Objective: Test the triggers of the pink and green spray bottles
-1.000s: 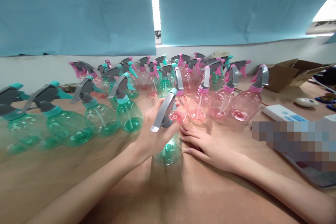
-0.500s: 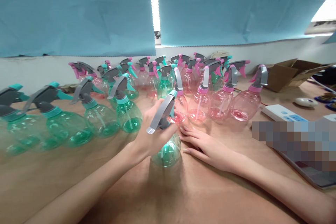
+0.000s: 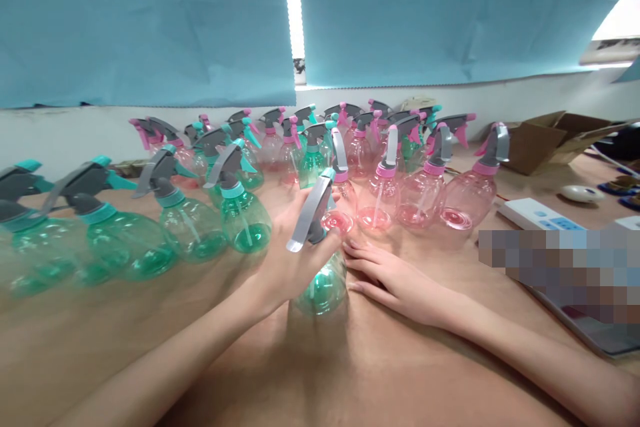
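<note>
My left hand (image 3: 291,257) is wrapped round the neck of a green spray bottle (image 3: 323,290), just below its grey trigger head. The bottle stands close to upright on the table, its collar hidden by the fingers. To its right, my right hand (image 3: 397,280) lies flat on the tabletop with fingers stretched toward the bottle and nothing in them. A row of green spray bottles, the nearest one (image 3: 245,223) among them, runs off to the left. On the other side stand pink spray bottles, one (image 3: 377,203) right behind my right hand.
Several more pink and green spray bottles crowd the back of the table (image 3: 240,373) by the wall. At the right are an open cardboard box (image 3: 545,140), a white mouse (image 3: 581,194), a white box with blue marks (image 3: 537,215) and a dark flat device (image 3: 600,333), partly blurred out.
The held green spray bottle has shifted very slightly to the right with my left hand, and its head has tilted a little. My right hand stays in place.
</note>
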{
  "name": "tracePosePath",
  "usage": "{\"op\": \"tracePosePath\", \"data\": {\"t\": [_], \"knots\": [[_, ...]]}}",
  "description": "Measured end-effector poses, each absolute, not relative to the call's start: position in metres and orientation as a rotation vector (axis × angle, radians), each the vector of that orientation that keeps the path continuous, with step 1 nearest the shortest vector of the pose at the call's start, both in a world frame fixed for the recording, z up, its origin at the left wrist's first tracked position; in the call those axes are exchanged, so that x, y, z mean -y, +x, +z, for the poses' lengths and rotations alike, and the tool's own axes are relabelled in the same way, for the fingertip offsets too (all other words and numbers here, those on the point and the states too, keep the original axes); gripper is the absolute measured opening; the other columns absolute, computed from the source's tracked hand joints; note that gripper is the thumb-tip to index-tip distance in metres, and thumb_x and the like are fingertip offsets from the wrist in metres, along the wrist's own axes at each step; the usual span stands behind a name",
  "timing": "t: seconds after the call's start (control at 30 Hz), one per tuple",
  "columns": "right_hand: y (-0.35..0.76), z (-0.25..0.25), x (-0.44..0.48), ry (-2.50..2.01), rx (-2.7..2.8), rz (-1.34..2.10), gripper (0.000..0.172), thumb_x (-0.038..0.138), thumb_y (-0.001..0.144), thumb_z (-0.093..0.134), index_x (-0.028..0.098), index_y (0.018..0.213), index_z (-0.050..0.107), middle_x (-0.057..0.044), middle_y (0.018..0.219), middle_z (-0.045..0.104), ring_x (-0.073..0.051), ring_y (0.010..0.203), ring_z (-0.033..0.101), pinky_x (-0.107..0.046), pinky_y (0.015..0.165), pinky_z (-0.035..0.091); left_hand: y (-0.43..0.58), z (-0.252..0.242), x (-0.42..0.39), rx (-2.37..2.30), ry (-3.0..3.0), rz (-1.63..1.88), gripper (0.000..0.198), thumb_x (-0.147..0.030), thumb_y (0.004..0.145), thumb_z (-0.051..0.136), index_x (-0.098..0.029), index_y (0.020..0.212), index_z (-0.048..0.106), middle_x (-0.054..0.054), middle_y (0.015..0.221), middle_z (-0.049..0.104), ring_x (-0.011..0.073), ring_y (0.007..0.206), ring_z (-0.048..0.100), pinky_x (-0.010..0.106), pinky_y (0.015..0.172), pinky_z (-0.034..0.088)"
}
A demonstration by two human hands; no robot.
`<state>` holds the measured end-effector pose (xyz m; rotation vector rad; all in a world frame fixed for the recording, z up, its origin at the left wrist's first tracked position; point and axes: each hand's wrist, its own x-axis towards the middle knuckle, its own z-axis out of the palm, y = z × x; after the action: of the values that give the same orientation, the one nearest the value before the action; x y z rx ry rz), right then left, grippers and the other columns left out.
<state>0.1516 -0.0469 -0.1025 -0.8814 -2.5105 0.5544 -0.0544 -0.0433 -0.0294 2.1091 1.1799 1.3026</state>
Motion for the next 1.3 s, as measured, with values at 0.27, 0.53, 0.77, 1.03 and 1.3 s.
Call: {"op": "tracePosePath", "data": {"t": [0.27, 0.53, 0.77, 1.03, 1.3], "knots": [[0.1517, -0.1023, 0.0475, -0.898, 2.508, 0.555, 0.039, 0.041, 0.102, 0.045, 0.019, 0.129, 0.060, -0.014, 0.136, 0.059, -0.030, 0.135, 0.046, -0.051, 0.114, 0.036, -0.0539, -0.0291, 0.0437, -1.185, 2.097, 1.289, 0.033, -0.023, 0.079, 0.057, -0.018, 0.112, 0.058, 0.003, 0.093, 0.065, 0.0130, 0.064, 0.059, 0.029, 0.064, 0.049], [0.1517, -0.1026, 0.0473, -0.877, 2.486, 0.576, 0.037, 0.041, 0.101, 0.046, 0.023, 0.130, 0.060, -0.012, 0.135, 0.061, -0.030, 0.135, 0.047, -0.053, 0.113, 0.037, -0.0535, -0.0270, 0.0460, -1.169, 2.093, 1.270, 0.036, -0.021, 0.079, 0.056, -0.020, 0.115, 0.058, 0.004, 0.101, 0.066, 0.0118, 0.065, 0.056, 0.027, 0.062, 0.047], [0.1512, -0.1012, 0.0476, -0.884, 2.513, 0.566, 0.038, 0.041, 0.102, 0.044, 0.018, 0.126, 0.062, -0.014, 0.130, 0.062, -0.029, 0.136, 0.046, -0.050, 0.115, 0.035, -0.0539, -0.0282, 0.0447, -1.183, 2.163, 1.293, 0.037, -0.020, 0.081, 0.055, -0.018, 0.118, 0.060, 0.005, 0.097, 0.065, 0.0135, 0.069, 0.057, 0.030, 0.070, 0.049], [0.1510, -0.1024, 0.0470, -0.859, 2.496, 0.560, 0.034, 0.040, 0.101, 0.046, 0.022, 0.125, 0.062, -0.013, 0.130, 0.062, -0.029, 0.135, 0.046, -0.052, 0.114, 0.037, -0.0543, -0.0294, 0.0443, -1.191, 2.167, 1.308, 0.034, -0.019, 0.080, 0.057, -0.018, 0.113, 0.061, 0.002, 0.084, 0.063, 0.0137, 0.066, 0.055, 0.029, 0.067, 0.049], [0.1512, -0.1031, 0.0468, -0.865, 2.492, 0.551, 0.035, 0.040, 0.101, 0.046, 0.022, 0.126, 0.062, -0.012, 0.131, 0.062, -0.030, 0.134, 0.048, -0.051, 0.113, 0.038, -0.0545, -0.0300, 0.0444, -1.182, 2.173, 1.305, 0.033, -0.018, 0.080, 0.057, -0.019, 0.113, 0.061, 0.003, 0.087, 0.062, 0.0169, 0.075, 0.059, 0.032, 0.073, 0.051]]}}
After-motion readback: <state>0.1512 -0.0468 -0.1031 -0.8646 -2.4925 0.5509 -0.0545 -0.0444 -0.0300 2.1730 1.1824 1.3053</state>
